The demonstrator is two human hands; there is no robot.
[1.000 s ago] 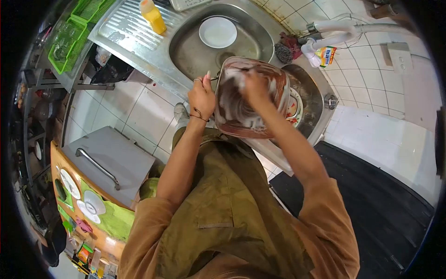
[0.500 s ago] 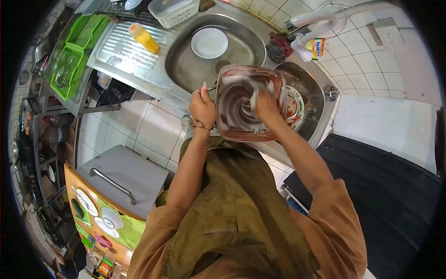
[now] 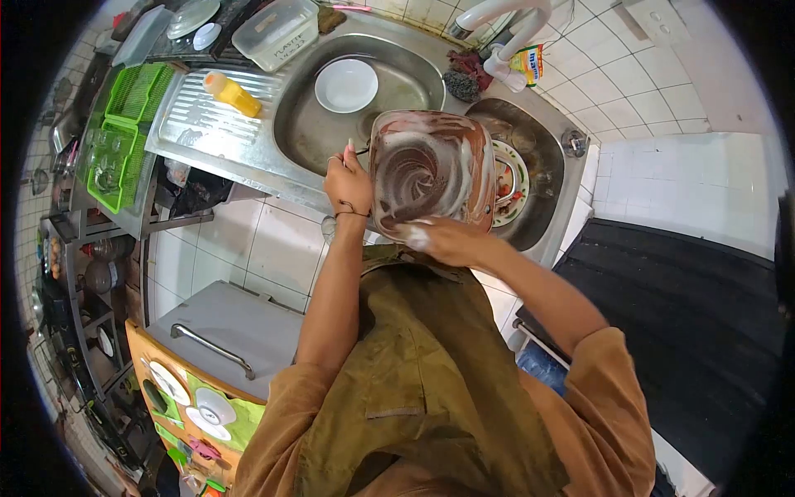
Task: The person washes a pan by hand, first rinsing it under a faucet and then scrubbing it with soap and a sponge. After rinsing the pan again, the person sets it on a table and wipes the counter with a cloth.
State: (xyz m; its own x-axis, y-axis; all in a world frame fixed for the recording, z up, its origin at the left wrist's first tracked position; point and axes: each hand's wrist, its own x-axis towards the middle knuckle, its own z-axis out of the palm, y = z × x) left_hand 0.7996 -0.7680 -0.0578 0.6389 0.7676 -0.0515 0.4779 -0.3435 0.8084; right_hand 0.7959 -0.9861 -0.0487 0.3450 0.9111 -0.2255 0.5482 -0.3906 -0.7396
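A square brown pan [image 3: 426,170] with wire handles is tilted over the sinks, its inside smeared with suds in swirls. My left hand [image 3: 348,184] is closed on the handle at its left side. At the pan's near edge, my right hand [image 3: 447,242] is closed round a white soapy sponge [image 3: 418,238], whose exact shape is mostly covered by fingers and foam. Partly hidden behind the pan's right handle, a patterned plate [image 3: 507,203] with red bits lies in the right sink [image 3: 555,170].
A white bowl [image 3: 346,85] sits in the left sink [image 3: 290,112]. A yellow bottle [image 3: 233,94] lies on the ridged drainboard [image 3: 186,124]. Beyond are a faucet [image 3: 507,62], a dark scouring pad [image 3: 460,84], a clear plastic box [image 3: 277,35] and a green rack [image 3: 116,166].
My right hand has moved with the sponge from the pan's inside down to its near edge. My left hand keeps its hold on the handle. The whole view has shifted slightly.
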